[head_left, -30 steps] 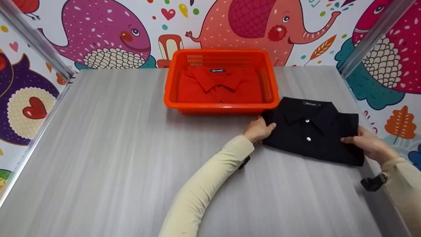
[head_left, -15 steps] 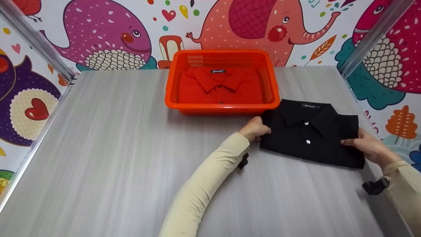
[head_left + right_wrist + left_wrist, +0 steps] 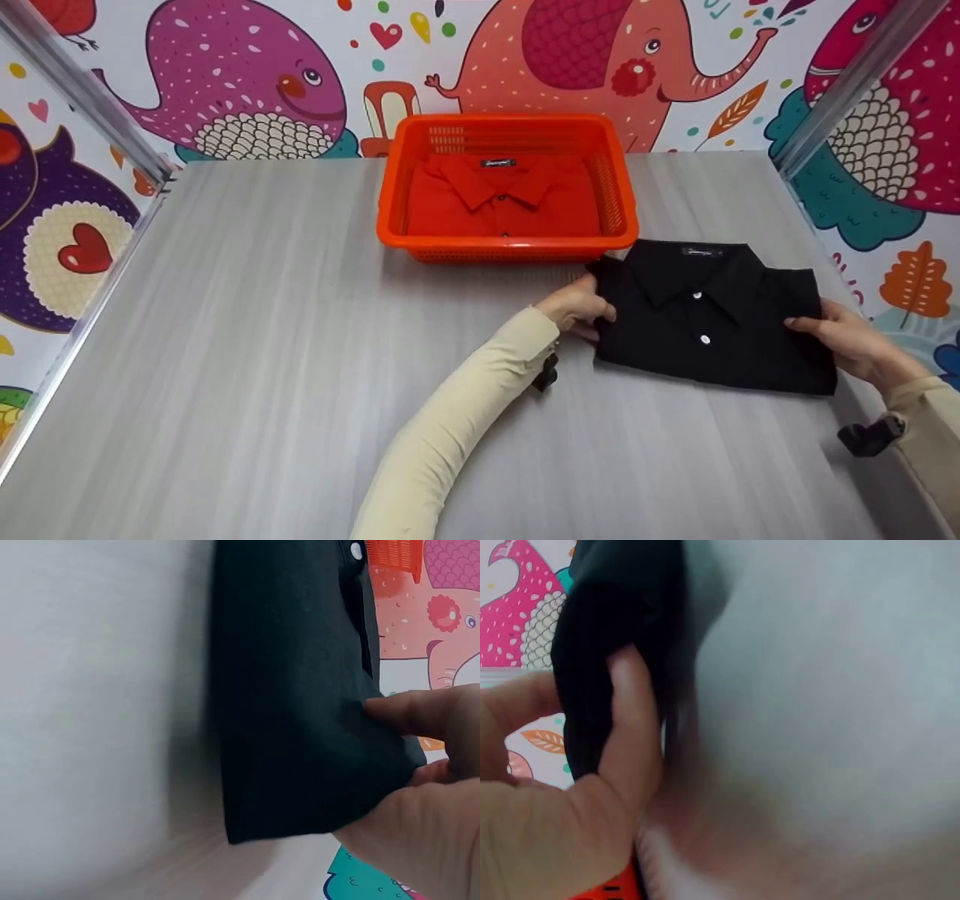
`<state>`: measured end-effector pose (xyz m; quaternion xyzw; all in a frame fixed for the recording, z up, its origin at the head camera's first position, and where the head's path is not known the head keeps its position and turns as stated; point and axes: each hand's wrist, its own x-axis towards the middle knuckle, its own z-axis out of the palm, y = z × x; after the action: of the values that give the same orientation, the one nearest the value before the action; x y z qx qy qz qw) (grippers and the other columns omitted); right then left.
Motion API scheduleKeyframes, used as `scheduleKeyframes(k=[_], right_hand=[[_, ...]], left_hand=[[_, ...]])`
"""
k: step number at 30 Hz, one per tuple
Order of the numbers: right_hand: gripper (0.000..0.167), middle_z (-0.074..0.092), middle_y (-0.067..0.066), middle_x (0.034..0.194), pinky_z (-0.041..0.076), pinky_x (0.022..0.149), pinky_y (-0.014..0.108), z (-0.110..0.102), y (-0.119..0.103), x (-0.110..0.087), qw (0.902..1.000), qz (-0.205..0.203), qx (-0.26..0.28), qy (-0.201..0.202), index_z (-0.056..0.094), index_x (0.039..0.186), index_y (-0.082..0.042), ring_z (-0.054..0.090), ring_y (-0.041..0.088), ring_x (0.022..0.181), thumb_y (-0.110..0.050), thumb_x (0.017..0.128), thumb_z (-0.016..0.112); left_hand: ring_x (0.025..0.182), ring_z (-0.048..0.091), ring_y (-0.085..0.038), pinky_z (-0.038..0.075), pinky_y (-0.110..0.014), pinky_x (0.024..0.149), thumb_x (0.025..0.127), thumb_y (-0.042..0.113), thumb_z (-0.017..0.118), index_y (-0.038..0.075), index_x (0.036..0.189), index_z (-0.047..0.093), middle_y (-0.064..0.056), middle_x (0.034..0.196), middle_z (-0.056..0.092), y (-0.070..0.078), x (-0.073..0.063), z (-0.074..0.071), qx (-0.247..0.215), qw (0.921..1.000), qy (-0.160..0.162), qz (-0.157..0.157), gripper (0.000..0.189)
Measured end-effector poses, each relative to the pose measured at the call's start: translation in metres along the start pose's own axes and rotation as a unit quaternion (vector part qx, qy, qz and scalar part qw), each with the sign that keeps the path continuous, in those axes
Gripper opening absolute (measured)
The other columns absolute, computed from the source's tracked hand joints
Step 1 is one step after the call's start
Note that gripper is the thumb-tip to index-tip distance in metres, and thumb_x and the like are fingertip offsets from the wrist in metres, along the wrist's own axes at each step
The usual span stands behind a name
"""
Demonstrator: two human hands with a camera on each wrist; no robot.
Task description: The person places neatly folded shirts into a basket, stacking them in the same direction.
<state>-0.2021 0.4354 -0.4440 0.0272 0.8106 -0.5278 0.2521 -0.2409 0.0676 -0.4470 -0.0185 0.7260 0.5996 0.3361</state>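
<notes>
A folded black shirt (image 3: 675, 330), collar toward the back and white buttons up, is at the right of the table. My left hand (image 3: 579, 306) grips its left side; in the left wrist view the thumb (image 3: 634, 727) lies over the dark cloth. At the opposite side my right hand (image 3: 855, 341) pinches the shirt, and the right wrist view shows the finger and thumb on the black fabric (image 3: 300, 712) near a corner. Behind my left hand is an orange plastic basket (image 3: 506, 241), in which a folded red shirt (image 3: 465, 214) lies collar up.
The grey wood-grain table (image 3: 262, 337) reaches to patterned walls at the back and sides. Metal posts (image 3: 855, 90) stand at the back corners. The basket is against the back wall, its front right corner close to the black shirt.
Both hands have drawn the black shirt a little toward the front of the table, away from the back wall. The basket and red shirt stay in place.
</notes>
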Motion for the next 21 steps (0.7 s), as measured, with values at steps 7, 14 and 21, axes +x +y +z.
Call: scheduleKeyframes(k=[7,14,21], right_hand=[[0.077,0.048,0.013,0.132,0.049,0.087,0.025,0.007,0.002,-0.003,0.9994,-0.006,0.026,-0.022,-0.002,0.145,0.014,0.053,0.007,0.105,-0.010,0.098,0.055],[0.098,-0.011,0.036,0.150,0.025,0.108,0.049,0.018,-0.005,-0.001,0.9990,0.005,0.008,-0.045,-0.024,0.144,0.007,0.008,0.046,0.135,-0.010,0.094,0.060],[0.099,-0.007,0.031,0.153,0.023,0.111,0.038,0.038,-0.015,-0.008,0.9965,-0.042,0.031,-0.065,-0.020,0.147,0.004,0.022,0.026,0.134,-0.001,0.090,0.062]], left_hand=[[0.062,0.049,-0.019,0.057,-0.036,0.065,0.083,-0.005,0.065,-0.001,0.133,0.034,-0.015,0.086,0.049,-0.004,-0.016,-0.014,0.059,0.9967,-0.051,-0.023,0.058],[0.069,0.052,-0.020,0.057,-0.039,0.070,0.084,-0.004,0.064,0.004,0.152,0.013,-0.023,0.117,0.049,-0.008,-0.027,-0.031,0.073,0.9936,-0.073,-0.046,0.085],[0.077,0.053,-0.020,0.057,-0.038,0.070,0.084,-0.007,0.061,0.013,0.155,-0.003,-0.004,0.160,0.008,-0.019,-0.048,-0.050,0.035,0.9940,-0.092,-0.048,0.097]])
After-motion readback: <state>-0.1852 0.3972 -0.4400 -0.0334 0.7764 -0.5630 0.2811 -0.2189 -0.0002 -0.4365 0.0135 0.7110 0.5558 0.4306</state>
